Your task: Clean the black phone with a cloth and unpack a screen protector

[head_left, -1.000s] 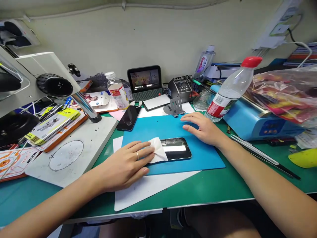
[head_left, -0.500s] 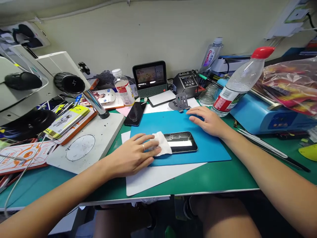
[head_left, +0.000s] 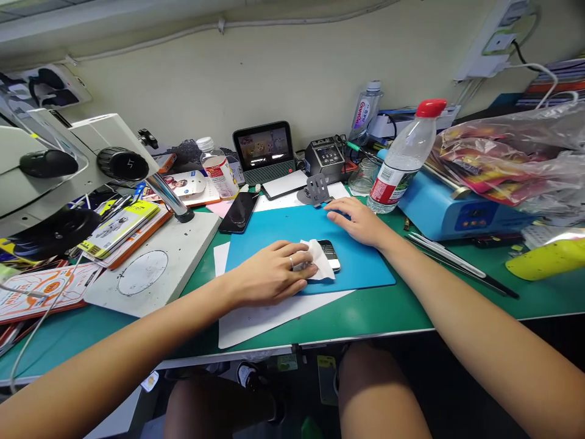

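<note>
My left hand (head_left: 272, 273) presses a folded white tissue (head_left: 323, 262) with its fingertips onto a black phone (head_left: 333, 253), covering most of it. Only the phone's right end shows, glossy and reflecting light. The phone lies face up on a blue mat (head_left: 274, 222). To the upper right, my right hand (head_left: 359, 222) rests over the edge of the mat, fingers stretched and a little apart, holding nothing. Just beyond its fingertips stands a small grey phone stand (head_left: 319, 188). A second dark phone (head_left: 239, 211) lies at the mat's upper left corner.
A microscope stand base (head_left: 150, 271) occupies the left side, with boxes (head_left: 121, 228) beside it. Bottles (head_left: 397, 167), a soldering station (head_left: 325, 157) and a small display (head_left: 265, 146) line the back. On the right lie tweezers (head_left: 450, 256) beside a blue machine (head_left: 439, 201).
My left hand has slid the tissue rightward along the phone, covering more of it. The right hand stays by the mat's edge. The camera view has shifted to the right.
</note>
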### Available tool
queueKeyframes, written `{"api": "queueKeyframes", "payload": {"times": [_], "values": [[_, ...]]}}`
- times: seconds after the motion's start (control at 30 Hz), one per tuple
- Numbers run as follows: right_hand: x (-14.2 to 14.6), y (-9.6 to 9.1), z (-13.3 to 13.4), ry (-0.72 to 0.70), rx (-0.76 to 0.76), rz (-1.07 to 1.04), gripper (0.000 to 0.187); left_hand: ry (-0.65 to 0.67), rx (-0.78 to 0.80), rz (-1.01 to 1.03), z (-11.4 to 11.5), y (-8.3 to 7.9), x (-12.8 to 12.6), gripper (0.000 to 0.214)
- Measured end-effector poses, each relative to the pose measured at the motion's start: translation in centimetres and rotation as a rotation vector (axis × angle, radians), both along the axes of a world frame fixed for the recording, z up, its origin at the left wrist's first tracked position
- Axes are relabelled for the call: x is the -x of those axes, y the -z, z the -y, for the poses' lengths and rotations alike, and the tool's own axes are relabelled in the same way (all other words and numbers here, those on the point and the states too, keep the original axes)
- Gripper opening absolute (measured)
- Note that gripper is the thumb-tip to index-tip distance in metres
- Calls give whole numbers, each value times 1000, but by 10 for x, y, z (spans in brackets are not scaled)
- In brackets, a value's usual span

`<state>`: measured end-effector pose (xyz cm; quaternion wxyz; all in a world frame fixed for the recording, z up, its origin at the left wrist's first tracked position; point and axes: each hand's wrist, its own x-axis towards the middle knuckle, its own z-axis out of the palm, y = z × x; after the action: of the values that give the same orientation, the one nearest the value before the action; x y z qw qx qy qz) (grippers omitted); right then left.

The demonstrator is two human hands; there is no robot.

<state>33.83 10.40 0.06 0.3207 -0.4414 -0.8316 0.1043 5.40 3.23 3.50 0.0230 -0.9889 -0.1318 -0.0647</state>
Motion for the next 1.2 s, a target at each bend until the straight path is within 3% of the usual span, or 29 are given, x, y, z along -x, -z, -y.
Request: {"api": "queueKeyframes", "payload": {"times": [0.23,0.33,0.43,0.6,0.7,0.8,1.03,1.13,1.2], "values": [[1,0,-1,29,-15,-8,45,-13,5,44,-13,7,-45,41],[-2,1,1,76,-22,-25,49,-31,0,38,-14,7,-47,42],[-5,1,4,86,-10,-25,53,-108,13,20,-12,6,-20,43],[-4,-1,3,72,3,-7,52,-280,56,-12,-2,5,48,45],[-1,-3,1,57,-1,-7,49,-312,69,-4,3,5,60,46],[0,-3,0,57,1,-3,48,-295,85,13,1,6,41,46],[-3,-2,1,64,-19,-5,46,-201,63,37,-18,9,-36,41],[-3,-2,0,74,-15,-3,48,-186,33,51,-20,10,-44,40],[-3,-2,3,84,-11,3,47,-211,25,65,-20,10,-35,39]]}}
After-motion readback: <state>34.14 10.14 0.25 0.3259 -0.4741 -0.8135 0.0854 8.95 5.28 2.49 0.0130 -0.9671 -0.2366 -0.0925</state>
